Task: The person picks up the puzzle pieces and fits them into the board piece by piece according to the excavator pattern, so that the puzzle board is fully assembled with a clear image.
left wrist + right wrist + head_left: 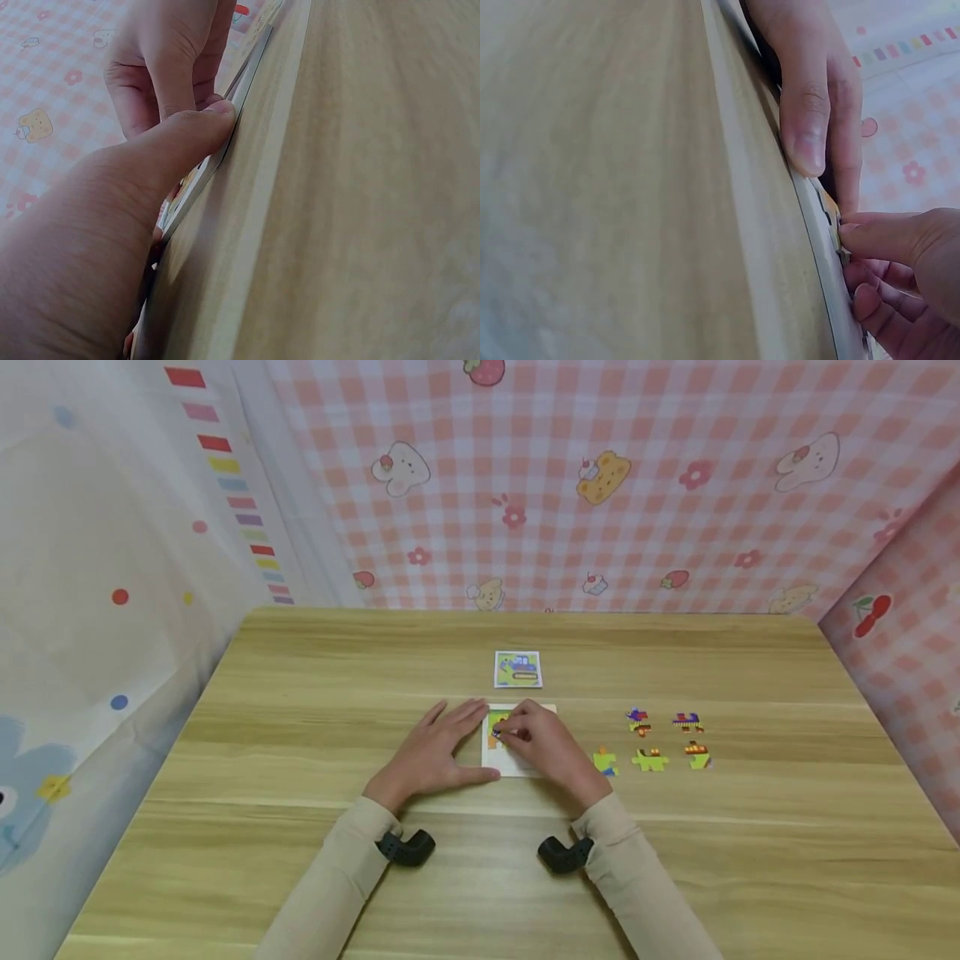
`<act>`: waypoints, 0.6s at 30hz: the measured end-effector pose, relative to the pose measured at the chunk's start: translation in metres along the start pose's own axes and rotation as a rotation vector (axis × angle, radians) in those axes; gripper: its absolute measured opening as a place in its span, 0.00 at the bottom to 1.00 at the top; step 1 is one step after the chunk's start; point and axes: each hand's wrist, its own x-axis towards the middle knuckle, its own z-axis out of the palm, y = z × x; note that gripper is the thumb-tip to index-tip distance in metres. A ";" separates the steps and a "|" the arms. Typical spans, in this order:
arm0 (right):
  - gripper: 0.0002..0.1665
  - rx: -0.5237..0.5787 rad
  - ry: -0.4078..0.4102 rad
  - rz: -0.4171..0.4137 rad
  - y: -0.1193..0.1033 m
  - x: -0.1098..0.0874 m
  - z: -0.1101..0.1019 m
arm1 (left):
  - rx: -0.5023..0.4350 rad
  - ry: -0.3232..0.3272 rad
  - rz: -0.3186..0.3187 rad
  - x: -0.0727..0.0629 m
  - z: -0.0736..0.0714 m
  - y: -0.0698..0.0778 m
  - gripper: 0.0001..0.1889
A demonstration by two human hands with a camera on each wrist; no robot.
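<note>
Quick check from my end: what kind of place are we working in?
Probably an indoor playroom-style corner, perhaps staged: a wood-grain table, pink checked backdrop with cartoon animals behind it, and loose jigsaw pieces.

I see before me, behind the pale wooden desk (480,902), a pink checked cloth (555,531) with strawberries (675,579) and flowers (696,475), and at my left a white covering (82,568) with coloured dots (120,597).

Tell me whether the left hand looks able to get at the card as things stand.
Probably yes: nothing covers the card, which lies beyond the board, though the left hand would have to leave the board's edge.
</note>
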 end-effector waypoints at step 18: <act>0.15 -0.231 -0.084 -0.059 -0.017 -0.005 0.002 | -0.004 -0.008 -0.004 -0.001 -0.002 0.002 0.56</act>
